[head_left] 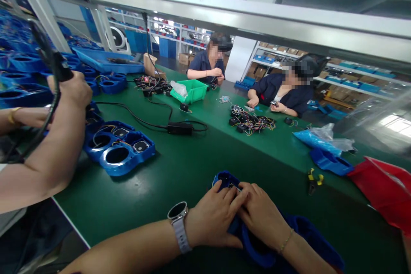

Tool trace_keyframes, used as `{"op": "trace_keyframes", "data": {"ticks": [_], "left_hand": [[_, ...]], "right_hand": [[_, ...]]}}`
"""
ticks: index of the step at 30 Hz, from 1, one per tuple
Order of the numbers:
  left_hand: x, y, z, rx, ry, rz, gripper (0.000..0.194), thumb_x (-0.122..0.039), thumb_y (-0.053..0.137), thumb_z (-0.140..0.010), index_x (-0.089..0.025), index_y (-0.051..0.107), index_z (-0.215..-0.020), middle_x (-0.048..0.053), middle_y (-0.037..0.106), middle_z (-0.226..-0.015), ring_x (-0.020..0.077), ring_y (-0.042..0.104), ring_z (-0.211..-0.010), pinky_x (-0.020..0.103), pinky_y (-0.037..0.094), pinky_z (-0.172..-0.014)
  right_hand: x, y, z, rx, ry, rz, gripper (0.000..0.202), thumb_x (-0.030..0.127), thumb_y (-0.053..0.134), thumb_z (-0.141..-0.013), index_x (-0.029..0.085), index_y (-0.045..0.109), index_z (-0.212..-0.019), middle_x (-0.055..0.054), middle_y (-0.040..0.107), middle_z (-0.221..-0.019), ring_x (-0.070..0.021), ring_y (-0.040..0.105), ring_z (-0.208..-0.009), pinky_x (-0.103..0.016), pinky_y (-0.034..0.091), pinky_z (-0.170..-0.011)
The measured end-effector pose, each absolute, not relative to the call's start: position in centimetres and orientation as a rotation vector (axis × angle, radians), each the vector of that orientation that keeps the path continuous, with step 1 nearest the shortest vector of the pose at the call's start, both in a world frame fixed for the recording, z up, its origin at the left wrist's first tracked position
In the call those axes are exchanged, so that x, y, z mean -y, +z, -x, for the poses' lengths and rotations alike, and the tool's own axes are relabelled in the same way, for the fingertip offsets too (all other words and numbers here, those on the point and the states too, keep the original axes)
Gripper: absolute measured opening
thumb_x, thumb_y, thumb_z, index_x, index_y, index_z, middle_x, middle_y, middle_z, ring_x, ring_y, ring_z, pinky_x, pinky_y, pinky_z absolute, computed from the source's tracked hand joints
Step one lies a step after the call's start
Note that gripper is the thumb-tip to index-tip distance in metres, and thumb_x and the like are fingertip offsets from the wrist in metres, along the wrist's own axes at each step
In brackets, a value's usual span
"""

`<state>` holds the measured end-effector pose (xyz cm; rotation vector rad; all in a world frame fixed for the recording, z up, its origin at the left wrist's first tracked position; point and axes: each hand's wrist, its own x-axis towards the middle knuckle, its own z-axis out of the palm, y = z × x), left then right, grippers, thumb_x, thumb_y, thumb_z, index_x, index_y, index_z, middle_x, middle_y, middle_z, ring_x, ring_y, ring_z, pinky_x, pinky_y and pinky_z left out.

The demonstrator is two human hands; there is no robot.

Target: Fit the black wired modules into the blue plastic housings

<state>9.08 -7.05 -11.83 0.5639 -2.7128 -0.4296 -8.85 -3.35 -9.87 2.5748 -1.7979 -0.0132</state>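
Observation:
Near the front edge of the green table (180,180), a blue plastic housing (258,254) lies beneath both of my hands. My left hand (213,214), with a watch on its wrist, rests on the housing's upper part, fingers bent over it. From the right, my right hand (261,214) presses on the same part, its fingers meeting those of my left hand. Wires and a small part show at the housing's far end; what lies under my fingertips is hidden. Another blue housing (316,239) is partly visible behind my right forearm.
Blue housings (115,160) stand at the left beside a co-worker's arms (61,137). Further back are a black adapter (180,127), a green bin (191,91) and wired parts (250,122). Yellow-black pliers (313,182) and a red bin (382,188) lie right. Two people sit opposite.

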Motion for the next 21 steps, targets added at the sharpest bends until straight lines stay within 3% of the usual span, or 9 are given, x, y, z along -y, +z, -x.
{"op": "trace_keyframes", "data": {"ticks": [3, 8, 11, 16, 21], "left_hand": [[6.8, -11.9, -9.8, 2.733, -0.407, -0.640, 0.089, -0.051, 0.062, -0.077, -0.006, 0.024, -0.143, 0.021, 0.048, -0.135, 0.0329, 0.047, -0.123, 0.056, 0.023, -0.110], [8.1, -11.2, -14.8, 2.698, -0.374, -0.862, 0.059, -0.037, 0.060, -0.076, -0.015, 0.046, -0.129, 0.014, 0.056, -0.128, 0.0308, 0.052, -0.118, 0.061, 0.016, -0.111], [9.1, -11.0, -18.6, 2.675, -0.337, -0.982, 0.057, -0.033, 0.059, -0.077, -0.017, 0.046, -0.131, 0.012, 0.053, -0.132, 0.0299, 0.051, -0.120, 0.064, 0.010, -0.112], [10.8, -11.2, -23.4, 2.716, -0.248, -1.105, 0.060, -0.033, 0.055, -0.080, -0.019, 0.041, -0.137, 0.011, 0.048, -0.139, 0.0292, 0.045, -0.127, 0.063, 0.003, -0.113], [12.9, -12.6, -26.8, 2.700, -0.098, -1.208, 0.059, -0.037, 0.052, -0.084, -0.022, 0.039, -0.139, 0.011, 0.046, -0.141, 0.0305, 0.044, -0.129, 0.065, 0.004, -0.112]], "right_hand": [[2.5, -9.8, 9.2, 1.726, 0.019, -2.715, 0.035, 0.030, 0.057, -0.088, 0.017, 0.059, -0.120, -0.014, 0.056, -0.129, -0.0299, 0.051, -0.118, -0.054, 0.043, -0.100], [1.3, -9.1, 8.4, 1.694, -0.056, -2.854, 0.061, 0.040, 0.058, -0.087, 0.028, 0.037, -0.142, -0.011, 0.038, -0.146, -0.0347, 0.036, -0.133, -0.068, 0.033, -0.102], [1.0, -8.7, 10.1, 1.784, -0.054, -2.753, 0.060, 0.050, 0.053, -0.087, 0.034, 0.035, -0.143, -0.008, 0.033, -0.149, -0.0362, 0.031, -0.135, -0.073, 0.027, -0.101], [-0.5, -9.8, 18.0, 2.169, -0.097, -2.286, 0.070, 0.071, 0.050, -0.077, 0.042, 0.037, -0.140, -0.005, 0.030, -0.149, -0.0410, 0.024, -0.136, -0.078, 0.014, -0.100], [-3.2, -11.7, 22.4, 2.548, -0.162, -2.128, 0.073, 0.074, 0.043, -0.078, 0.042, 0.031, -0.143, -0.003, 0.023, -0.151, -0.0387, 0.024, -0.136, -0.074, 0.020, -0.103]]}}
